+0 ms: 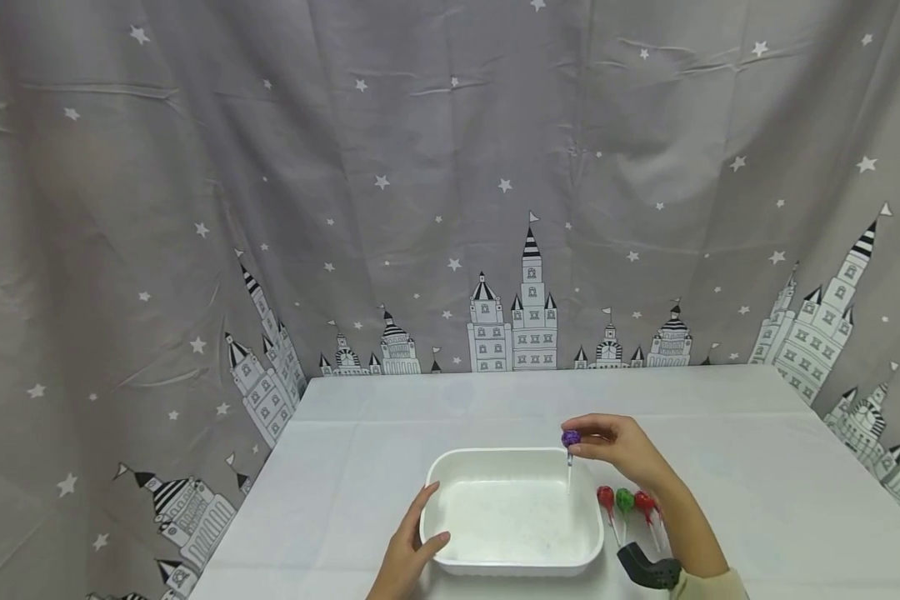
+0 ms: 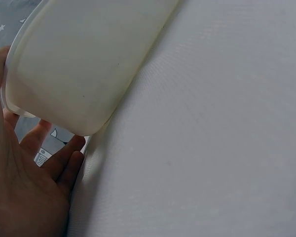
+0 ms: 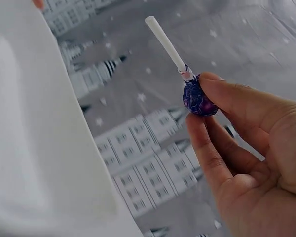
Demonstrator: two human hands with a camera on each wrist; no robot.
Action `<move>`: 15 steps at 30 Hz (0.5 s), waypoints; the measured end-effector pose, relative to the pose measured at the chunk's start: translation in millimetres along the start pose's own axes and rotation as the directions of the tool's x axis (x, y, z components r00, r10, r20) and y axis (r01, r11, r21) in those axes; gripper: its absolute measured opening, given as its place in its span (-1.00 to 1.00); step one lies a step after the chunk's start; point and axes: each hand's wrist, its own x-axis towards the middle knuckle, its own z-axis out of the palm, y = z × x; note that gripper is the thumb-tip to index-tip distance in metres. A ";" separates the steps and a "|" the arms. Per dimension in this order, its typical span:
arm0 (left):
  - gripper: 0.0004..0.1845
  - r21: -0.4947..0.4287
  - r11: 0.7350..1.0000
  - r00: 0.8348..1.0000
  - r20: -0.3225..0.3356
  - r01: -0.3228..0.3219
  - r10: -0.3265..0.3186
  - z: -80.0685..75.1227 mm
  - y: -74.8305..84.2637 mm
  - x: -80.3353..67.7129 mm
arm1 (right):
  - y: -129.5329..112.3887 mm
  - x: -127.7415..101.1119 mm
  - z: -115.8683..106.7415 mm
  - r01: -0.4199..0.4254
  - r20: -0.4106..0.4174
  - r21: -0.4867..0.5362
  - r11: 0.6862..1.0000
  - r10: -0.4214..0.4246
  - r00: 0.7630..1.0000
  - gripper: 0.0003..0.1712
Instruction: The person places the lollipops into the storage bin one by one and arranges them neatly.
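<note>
In the head view, a white plastic tray point(image 1: 513, 570) stands on the white table. My left hand point(image 1: 408, 546) holds its left end, the thumb over the rim and the fingers along the outside; the left wrist view shows fingertips against the tray's outer wall point(image 2: 84, 74). My right hand point(image 1: 615, 446) pinches a purple-wrapped lollipop point(image 1: 571, 437) by its candy end, above the tray's far right corner. Its white stick points down in the head view. The right wrist view shows the thumb and fingertips on the purple wrapper point(image 3: 198, 98).
Just right of the tray lie several lollipops: a red one point(image 1: 606, 497), a green one point(image 1: 625, 500) and another red one point(image 1: 644, 502), partly behind the right forearm. A black device point(image 1: 645, 569) sits on the right wrist. A grey castle-print curtain point(image 1: 420, 208) hangs behind the table.
</note>
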 end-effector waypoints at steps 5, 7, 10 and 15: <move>-0.30 -0.014 1.000 1.000 0.002 -0.006 0.006 -0.1 0.6 -0.6 | -6.6 14.3 22.3 -0.004 0.066 0.053 0.999 0.000 0.998 -0.57; -0.30 -0.016 1.000 1.000 0.005 -0.006 0.006 -0.2 1.2 -0.8 | -6.5 19.7 29.8 0.001 0.096 0.072 0.997 -0.008 0.995 -0.58; -0.30 -0.015 1.000 1.000 0.004 -0.005 0.005 -0.5 1.6 -1.0 | -5.2 27.2 39.8 0.013 0.139 0.084 0.996 -0.025 0.990 -0.59; -0.31 -0.017 1.000 1.000 0.005 0.000 0.001 -0.5 2.1 -0.9 | -3.1 38.7 54.9 0.007 0.191 0.071 0.997 -0.020 0.981 -0.61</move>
